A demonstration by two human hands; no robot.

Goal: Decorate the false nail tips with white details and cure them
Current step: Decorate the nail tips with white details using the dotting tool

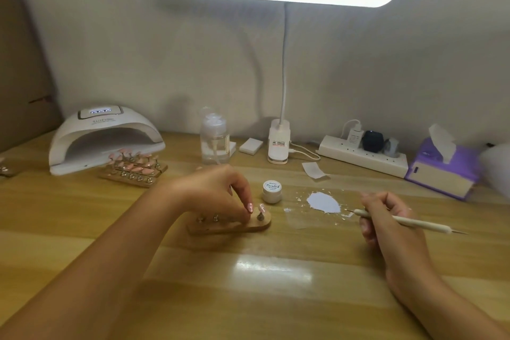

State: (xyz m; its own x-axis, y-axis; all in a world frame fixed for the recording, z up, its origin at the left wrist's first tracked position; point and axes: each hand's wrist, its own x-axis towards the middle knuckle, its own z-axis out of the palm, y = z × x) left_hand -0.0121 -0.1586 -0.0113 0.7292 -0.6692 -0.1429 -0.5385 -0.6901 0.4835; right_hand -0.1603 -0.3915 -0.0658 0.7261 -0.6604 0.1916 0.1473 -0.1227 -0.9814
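Observation:
A small wooden nail stand (248, 226) lies in the middle of the table with metal holders on it. My left hand (220, 193) pinches a pink nail tip (250, 207) just above the stand, beside another pink tip (261, 207) on its holder. My right hand (386, 215) grips a cream dotting pen (408, 222), its fine tip pointing left toward a patch of white gel (324, 202) smeared on a clear sheet. A small white gel pot (271, 191), lid on, stands between the hands.
A white curing lamp (102, 141) sits at the back left, with two wooden stands of pink tips (133, 170) before it. Behind are a clear pump bottle (215, 141), the desk lamp base (279, 143), a power strip (364, 156) and a purple tissue box (441, 171).

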